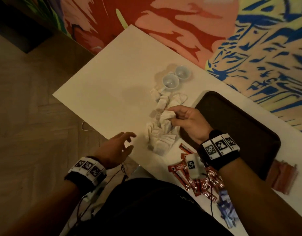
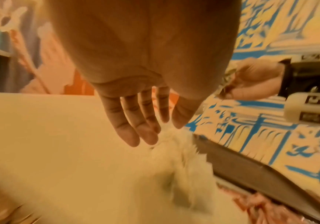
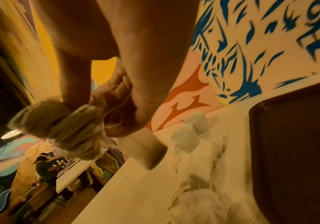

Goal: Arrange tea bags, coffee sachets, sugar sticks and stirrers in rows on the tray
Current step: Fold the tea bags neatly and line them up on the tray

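Tea bags [image 1: 159, 132] piled beside tray [image 1: 245, 133] at its left edge. Right hand [image 1: 186, 119] pinches several; left hand [image 1: 116, 149] spread, holding nothing

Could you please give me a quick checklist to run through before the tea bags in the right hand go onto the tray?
1. Right hand holds tea bags: ok, fingers pinch a small bunch lifted above the pile.
2. Strings clear of the pile of tea bags: cannot tell; loose strings hang from the grip.
3. Tray has room: ok, its visible dark surface holds nothing.
4. Left hand free: ok, open, fingers spread, beside the pile.
5. Two cups out of the path: ok, they stand beyond the pile, not between it and the tray.
6. Red sachets sorted: not ok, loose heap at the table edge.
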Tool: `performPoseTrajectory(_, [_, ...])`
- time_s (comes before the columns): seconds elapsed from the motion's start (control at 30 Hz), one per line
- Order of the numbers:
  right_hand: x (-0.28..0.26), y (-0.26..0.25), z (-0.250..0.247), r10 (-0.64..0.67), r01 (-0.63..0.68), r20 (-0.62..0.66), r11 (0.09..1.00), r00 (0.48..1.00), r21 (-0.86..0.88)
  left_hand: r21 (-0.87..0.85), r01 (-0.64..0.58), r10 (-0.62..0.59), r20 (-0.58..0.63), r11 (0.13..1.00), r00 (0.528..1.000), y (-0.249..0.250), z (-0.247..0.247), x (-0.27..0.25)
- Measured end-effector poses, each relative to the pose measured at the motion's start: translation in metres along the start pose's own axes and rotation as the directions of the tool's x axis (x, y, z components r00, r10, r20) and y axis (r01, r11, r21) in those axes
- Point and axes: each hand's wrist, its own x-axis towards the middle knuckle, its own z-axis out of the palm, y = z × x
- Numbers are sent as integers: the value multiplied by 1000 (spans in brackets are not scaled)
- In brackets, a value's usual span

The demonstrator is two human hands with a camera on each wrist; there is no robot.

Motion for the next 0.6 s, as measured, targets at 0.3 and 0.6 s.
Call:
performPoseTrajectory(0.3, [-76,-23,-52,-30,14,128,993,991,119,-438,-268,376,179,858,909,135,1,54])
performPoseTrajectory(0.6, [-148,1,-97,-77,80,-23,967,997,240,-411,-328,458,272,851,846,195,54,64])
